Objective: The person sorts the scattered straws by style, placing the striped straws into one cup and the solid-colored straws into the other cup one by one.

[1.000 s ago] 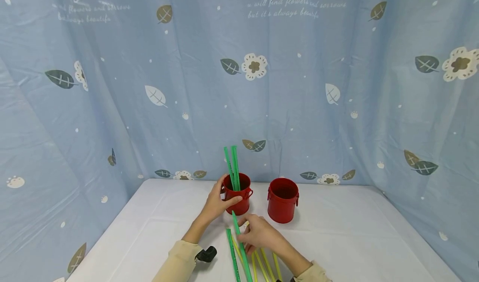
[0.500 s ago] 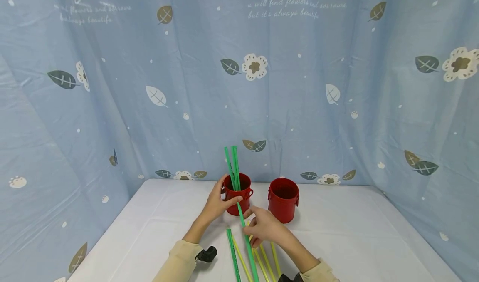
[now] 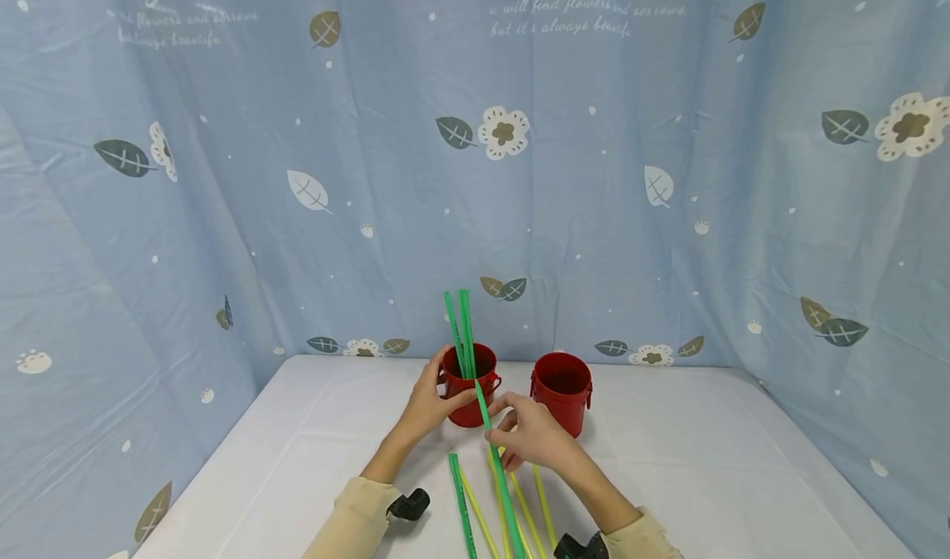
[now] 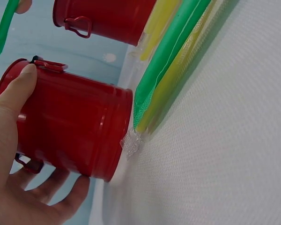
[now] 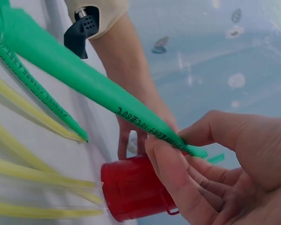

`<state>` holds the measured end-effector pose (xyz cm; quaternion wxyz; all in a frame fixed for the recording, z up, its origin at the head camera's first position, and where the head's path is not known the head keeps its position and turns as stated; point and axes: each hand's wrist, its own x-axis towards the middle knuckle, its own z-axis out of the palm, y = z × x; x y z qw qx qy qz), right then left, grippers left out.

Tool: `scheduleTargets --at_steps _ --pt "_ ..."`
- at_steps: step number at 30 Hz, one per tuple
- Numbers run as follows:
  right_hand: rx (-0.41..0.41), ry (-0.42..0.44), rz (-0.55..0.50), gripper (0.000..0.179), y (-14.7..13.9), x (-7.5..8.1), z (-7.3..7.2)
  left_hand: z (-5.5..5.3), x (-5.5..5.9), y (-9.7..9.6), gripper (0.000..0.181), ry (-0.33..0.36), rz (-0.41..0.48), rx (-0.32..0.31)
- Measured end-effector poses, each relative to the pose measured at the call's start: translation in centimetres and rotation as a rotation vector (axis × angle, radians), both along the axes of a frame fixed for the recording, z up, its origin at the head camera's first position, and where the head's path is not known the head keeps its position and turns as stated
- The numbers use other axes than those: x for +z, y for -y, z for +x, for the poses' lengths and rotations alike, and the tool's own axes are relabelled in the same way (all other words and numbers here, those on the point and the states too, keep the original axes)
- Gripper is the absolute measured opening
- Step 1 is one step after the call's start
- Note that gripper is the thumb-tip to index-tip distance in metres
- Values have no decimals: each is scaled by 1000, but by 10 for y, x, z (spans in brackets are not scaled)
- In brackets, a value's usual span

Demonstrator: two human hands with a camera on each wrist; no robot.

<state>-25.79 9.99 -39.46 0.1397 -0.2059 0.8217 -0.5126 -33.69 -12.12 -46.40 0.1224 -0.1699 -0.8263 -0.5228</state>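
Note:
My left hand (image 3: 430, 402) grips a small red metal bucket (image 3: 467, 416) from its left side, thumb across the front near the rim. Several green sticks (image 3: 466, 336) stand inside, leaning slightly left. In my right hand (image 3: 536, 434), thumb and fingers pinch a long green stick (image 3: 508, 497) near its upper end, which reaches up to the bucket's front. The right wrist view shows dark printed characters on this flat, wrapped-looking stick (image 5: 84, 77). In the left wrist view the bucket (image 4: 77, 124) stands on the cloth, with my thumb beside its handle loop.
A second red bucket (image 3: 562, 398) stands to the right, behind my right hand. One more green stick (image 3: 463, 505) and several yellow sticks (image 3: 545, 505) in clear wrapping lie on the white tablecloth (image 3: 712, 476). A blue patterned curtain (image 3: 401, 213) hangs behind.
My right hand has moved up and slightly right with the green stick, bringing its tip from below the held bucket to its upper front. My left hand has stayed on the bucket.

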Motion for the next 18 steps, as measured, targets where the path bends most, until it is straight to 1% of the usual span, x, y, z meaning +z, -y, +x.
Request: scheduleTargets --at_steps 5,10,13,18 --pt "-31 -59 -4 30 -2 3 -3 0 -1 -1 91 7 13 7" --pt "-76 -158 -4 24 -3 8 -4 0 -2 -3 89 -8 35 19" --pt "-99 -212 -13 25 -3 11 -3 1 -1 -3 89 -15 15 18" --pt "-117 -258 -4 24 -2 14 -4 0 1 0 91 2 -1 -1"
